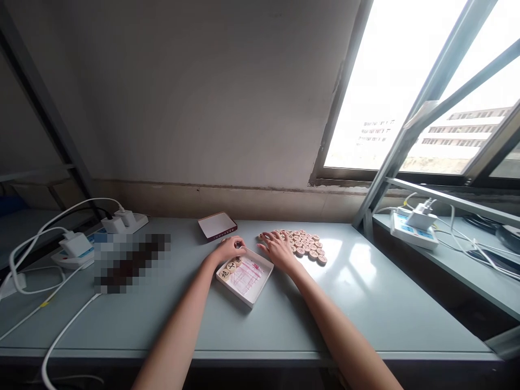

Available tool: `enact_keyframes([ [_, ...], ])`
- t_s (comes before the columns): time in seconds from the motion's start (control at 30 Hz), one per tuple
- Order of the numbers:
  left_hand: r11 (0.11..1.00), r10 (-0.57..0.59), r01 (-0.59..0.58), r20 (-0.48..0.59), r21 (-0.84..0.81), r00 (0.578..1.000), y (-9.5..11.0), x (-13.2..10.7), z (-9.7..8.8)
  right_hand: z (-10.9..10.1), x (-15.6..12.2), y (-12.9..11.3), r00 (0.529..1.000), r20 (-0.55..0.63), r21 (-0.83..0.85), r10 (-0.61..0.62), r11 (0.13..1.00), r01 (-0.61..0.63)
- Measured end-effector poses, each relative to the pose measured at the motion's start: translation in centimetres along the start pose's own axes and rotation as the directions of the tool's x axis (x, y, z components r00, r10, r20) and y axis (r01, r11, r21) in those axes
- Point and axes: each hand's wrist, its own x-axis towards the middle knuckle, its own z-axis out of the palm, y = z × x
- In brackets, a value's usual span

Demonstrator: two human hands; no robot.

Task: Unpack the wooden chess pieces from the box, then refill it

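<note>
Xiangqi pieces (314, 247) lie beside and partly beneath the right hand (280, 250), fingers spread. Left hand (229, 247) curls above the box base's (234, 293) rim; grip indeterminable.

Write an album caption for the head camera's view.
Left hand at a white box with round pieces inside; right hand over more pieces on the desk.

Desk top (357, 319): smooth, semi-gloss, throws back window glare on my right. Discs (300, 251): look like pale wood, smooth-faced. Open box (252, 291) and lid (217, 225): appear to be paper card, white inside, matt. Wall (223, 97): matt, painted-looking; rough, flaking beside the window. Diagonal post (447, 65): metal, smooth. Power strip (414, 230): hard white plastic.
</note>
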Motion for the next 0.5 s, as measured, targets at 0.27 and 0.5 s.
enact_keyframes([
  [0.27,0.999,-0.003,0.003,0.015,-0.045,1.000,-0.1,0.0,0.1,0.1,-0.4,1.3,0.990,-0.012,0.010,0.138,0.990,-0.138],
  [0.5,0.999,-0.002,0.001,-0.011,-0.054,1.000,-0.2,0.1,0.1,-3.2,-0.2,-2.4,0.952,0.111,0.345,-0.286,0.909,0.233],
])
